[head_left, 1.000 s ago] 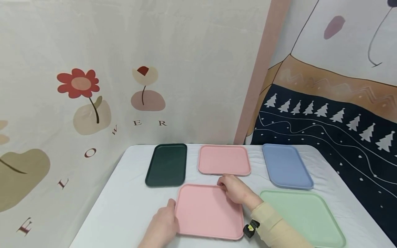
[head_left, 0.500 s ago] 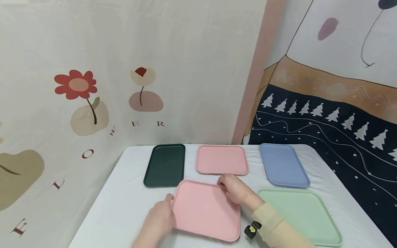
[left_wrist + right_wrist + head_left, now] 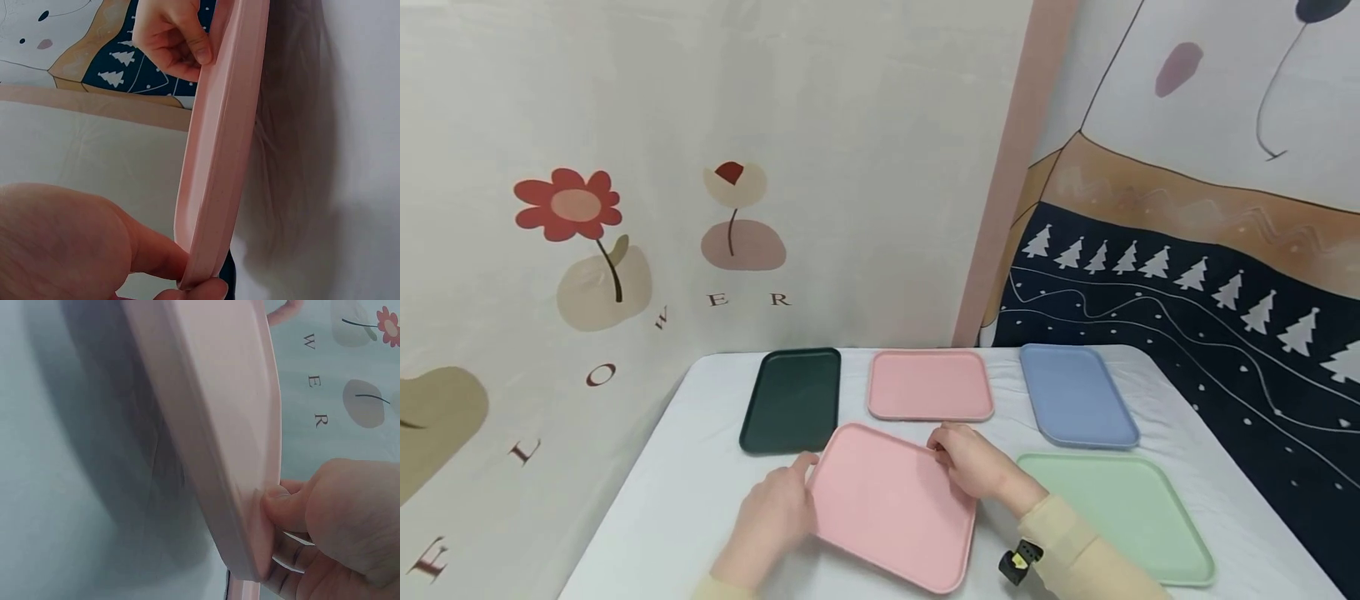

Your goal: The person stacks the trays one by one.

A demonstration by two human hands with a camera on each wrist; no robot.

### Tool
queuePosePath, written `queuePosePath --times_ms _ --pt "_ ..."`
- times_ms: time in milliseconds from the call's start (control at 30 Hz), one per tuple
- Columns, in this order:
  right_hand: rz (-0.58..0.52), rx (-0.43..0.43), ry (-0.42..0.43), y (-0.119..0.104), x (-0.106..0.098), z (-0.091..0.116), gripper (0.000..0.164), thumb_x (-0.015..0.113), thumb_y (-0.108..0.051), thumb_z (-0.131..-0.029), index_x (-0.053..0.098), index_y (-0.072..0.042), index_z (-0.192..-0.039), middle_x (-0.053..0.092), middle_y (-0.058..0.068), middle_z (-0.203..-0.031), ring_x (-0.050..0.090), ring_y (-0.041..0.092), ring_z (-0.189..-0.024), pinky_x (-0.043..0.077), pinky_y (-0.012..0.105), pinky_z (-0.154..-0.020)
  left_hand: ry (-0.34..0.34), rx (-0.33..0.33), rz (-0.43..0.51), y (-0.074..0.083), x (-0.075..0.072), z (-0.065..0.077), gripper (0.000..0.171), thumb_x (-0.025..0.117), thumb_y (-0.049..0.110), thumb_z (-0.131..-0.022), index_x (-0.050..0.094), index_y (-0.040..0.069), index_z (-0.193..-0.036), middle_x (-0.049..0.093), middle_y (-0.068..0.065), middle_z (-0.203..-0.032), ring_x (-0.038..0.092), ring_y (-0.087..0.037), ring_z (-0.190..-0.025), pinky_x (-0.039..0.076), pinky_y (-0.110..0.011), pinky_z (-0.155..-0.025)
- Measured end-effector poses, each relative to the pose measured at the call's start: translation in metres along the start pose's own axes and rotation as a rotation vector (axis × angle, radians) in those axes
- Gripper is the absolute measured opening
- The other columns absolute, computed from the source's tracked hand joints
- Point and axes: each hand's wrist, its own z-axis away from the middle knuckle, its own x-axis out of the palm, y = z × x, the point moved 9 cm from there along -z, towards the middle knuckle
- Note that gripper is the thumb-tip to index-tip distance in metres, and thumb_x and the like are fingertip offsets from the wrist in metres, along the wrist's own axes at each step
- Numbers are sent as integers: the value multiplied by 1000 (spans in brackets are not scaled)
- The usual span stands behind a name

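Note:
A pink rectangular tray (image 3: pixel 891 508) with a low raised rim is held at a slant over the white table, turned clockwise in the head view. My left hand (image 3: pixel 772 517) grips its left edge; in the left wrist view the thumb (image 3: pixel 159 256) lies inside the rim and a fingertip lies under it. My right hand (image 3: pixel 973 467) pinches the far right part of the rim, thumb (image 3: pixel 290 509) inside and fingers curled outside. Both wrist views show a shadow below the tray's underside (image 3: pixel 187 437).
Along the back of the white table (image 3: pixel 647 500) lie a dark green tray (image 3: pixel 792 400), a second pink tray (image 3: pixel 930 383) and a blue tray (image 3: pixel 1078 396). A light green tray (image 3: pixel 1120 517) lies at the right, beside my right forearm. Printed cloths (image 3: pixel 865 167) hang behind.
The held pink tray has turned clockwise in the head view, its left edge moving away from me with my left hand. My right hand keeps its hold with little movement.

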Motion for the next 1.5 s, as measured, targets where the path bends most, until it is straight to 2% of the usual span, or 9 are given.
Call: queuePosePath --times_ms 167,367,500,667,933,1067,1200,1367,1500 --pt "-8 18 0 -1 -3 3 14 69 8 -95 72 -4 -102 64 3 -94 63 18 -88 58 36 -77 4 17 -14 1 -3 -6 43 63 6 -96 64 11 -139 72 -12 -100 62 -24 -74 57 -50 -65" --pt "-43 26 23 -2 -10 10 16 68 10 -92 71 -4 -100 62 1 -91 60 14 -83 56 32 -71 52 30 -9 4 -10 -7 34 64 7 -98 69 11 -132 72 -14 -101 60 -23 -70 56 -50 -63" --pt "-61 43 35 -1 -14 15 17 68 10 -92 70 -4 -100 60 -2 -90 57 12 -81 54 31 -69 94 20 25 5 -14 -7 29 66 10 -99 71 8 -127 67 -9 -91 55 -20 -64 51 -42 -56" --pt "-69 67 59 2 -17 22 18 69 10 -91 70 -6 -99 61 -3 -91 59 13 -85 56 33 -73 148 3 89 4 -19 -9 26 66 15 -99 73 6 -122 58 -1 -80 52 -16 -59 43 -35 -51" --pt "-56 87 104 5 -20 32 21 69 12 -88 70 -7 -98 63 -3 -90 64 14 -87 58 36 -77 178 15 169 5 -17 -10 35 68 27 -102 70 3 -126 62 -2 -85 56 -16 -69 49 -38 -60" --pt "-68 118 126 9 -22 36 21 67 13 -88 70 -6 -97 64 -2 -91 65 17 -88 59 38 -77 196 7 231 6 -18 -4 51 67 35 -104 60 -2 -138 66 -4 -89 61 -18 -75 53 -44 -67" --pt "-66 173 158 14 -26 40 22 67 15 -86 70 -6 -95 65 -1 -91 65 18 -88 59 39 -77 186 -17 299 9 -15 2 69 64 40 -106 42 -9 -149 69 -4 -87 64 -19 -73 56 -45 -68" --pt "-59 258 186 18 -30 44 21 68 14 -87 68 -6 -93 63 -1 -88 62 17 -85 57 40 -75 100 -63 437 19 2 6 92 62 45 -106 13 -15 -156 67 1 -72 62 -14 -59 54 -36 -58" --pt "-68 302 214 18 -32 46 18 67 14 -87 69 -3 -93 64 3 -87 63 21 -84 57 42 -75 39 -93 515 25 15 8 100 64 42 -105 2 -17 -156 65 2 -64 62 -15 -54 51 -35 -54"
